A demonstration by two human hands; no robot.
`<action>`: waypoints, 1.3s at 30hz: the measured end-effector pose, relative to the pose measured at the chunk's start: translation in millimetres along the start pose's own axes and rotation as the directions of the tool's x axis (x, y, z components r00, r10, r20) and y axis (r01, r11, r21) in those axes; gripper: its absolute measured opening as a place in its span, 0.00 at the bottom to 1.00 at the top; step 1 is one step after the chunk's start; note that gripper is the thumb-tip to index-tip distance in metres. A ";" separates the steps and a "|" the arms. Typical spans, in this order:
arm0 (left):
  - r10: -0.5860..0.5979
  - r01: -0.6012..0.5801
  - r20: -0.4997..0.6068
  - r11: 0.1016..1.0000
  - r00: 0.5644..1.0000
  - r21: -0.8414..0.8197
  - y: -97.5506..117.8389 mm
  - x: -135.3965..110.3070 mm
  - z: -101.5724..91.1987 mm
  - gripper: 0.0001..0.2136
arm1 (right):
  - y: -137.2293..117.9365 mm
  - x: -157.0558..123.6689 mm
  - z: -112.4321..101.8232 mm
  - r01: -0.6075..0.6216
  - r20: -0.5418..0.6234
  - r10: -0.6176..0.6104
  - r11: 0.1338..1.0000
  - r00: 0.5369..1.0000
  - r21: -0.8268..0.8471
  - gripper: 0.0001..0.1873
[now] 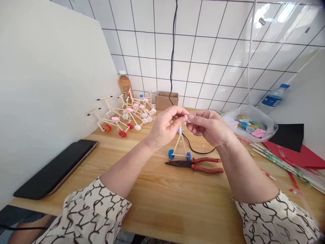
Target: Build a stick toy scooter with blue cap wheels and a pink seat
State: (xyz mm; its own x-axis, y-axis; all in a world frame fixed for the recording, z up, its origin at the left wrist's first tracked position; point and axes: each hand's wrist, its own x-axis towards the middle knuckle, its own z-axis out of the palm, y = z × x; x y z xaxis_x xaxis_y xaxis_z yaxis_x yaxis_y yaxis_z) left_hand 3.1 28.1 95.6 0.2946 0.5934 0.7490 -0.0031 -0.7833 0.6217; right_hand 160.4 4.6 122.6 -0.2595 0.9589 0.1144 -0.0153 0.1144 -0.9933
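A small pink piece [187, 118] is pinched between the fingertips of both hands; its exact shape is mostly hidden. My left hand [169, 125] grips it from the left, and my right hand [209, 127] from the right, both closed. Behind and below them on the table stands a small tricycle model [180, 142] of thin wooden sticks with blue wheels, its upper part covered by the hands. Just in front of its wheels lie long-nose pliers [194, 165] with red handles, jaws pointing left.
Several finished-looking stick tricycles [122, 115] with pink seats stand at the left by a tea bottle [125, 84]. A phone [56, 169] lies at left, a cardboard box [166, 100] behind. To the right are a plastic bag [269, 132] of caps, sticks [286, 169] and red paper [302, 156].
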 end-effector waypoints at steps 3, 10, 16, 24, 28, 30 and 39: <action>0.017 -0.017 -0.012 1.000 1.000 -0.003 -0.3 -1.9 3.2 0.03 | -0.8 0.2 2.1 -0.007 -0.012 0.007 1.000 1.000 0.009 0.14; -0.034 0.031 -0.039 0.995 0.999 -0.098 0.1 -4.3 7.3 0.04 | -1.9 -0.5 2.3 -0.013 -0.018 0.013 1.000 1.000 0.015 0.14; 0.007 -0.010 -0.036 0.997 0.999 -0.079 -0.9 -4.5 7.1 0.04 | -1.3 -0.5 3.5 -0.022 -0.031 0.022 1.000 0.999 0.005 0.14; -0.102 0.105 0.024 0.958 0.995 -0.265 -4.4 -3.4 4.8 0.08 | -0.2 0.8 -0.1 0.002 -0.040 -0.003 1.000 0.999 -0.013 0.13; -0.140 0.160 0.082 0.923 0.987 -0.350 -9.2 -2.6 2.9 0.09 | -0.1 0.9 -0.3 0.023 -0.037 -0.025 0.999 0.999 -0.044 0.14; -0.147 0.167 0.081 0.910 0.986 -0.379 -11.2 -2.3 2.9 0.08 | -0.8 -0.1 -0.2 0.043 -0.026 -0.045 0.996 0.999 -0.072 0.14; -0.216 0.233 0.097 0.799 0.972 -0.554 -14.8 -0.5 3.3 0.05 | -6.2 -6.0 -9.9 0.127 0.171 -0.107 0.986 0.979 -0.112 0.11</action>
State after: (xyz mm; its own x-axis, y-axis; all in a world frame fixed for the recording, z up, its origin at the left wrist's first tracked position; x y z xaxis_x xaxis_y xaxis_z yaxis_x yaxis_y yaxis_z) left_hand 6.2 38.8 85.2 0.3798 0.7276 0.5712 -0.4631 -0.3850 0.7983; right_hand 171.6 0.7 128.2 -0.4179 0.8825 0.2157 0.0601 0.2637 -0.9627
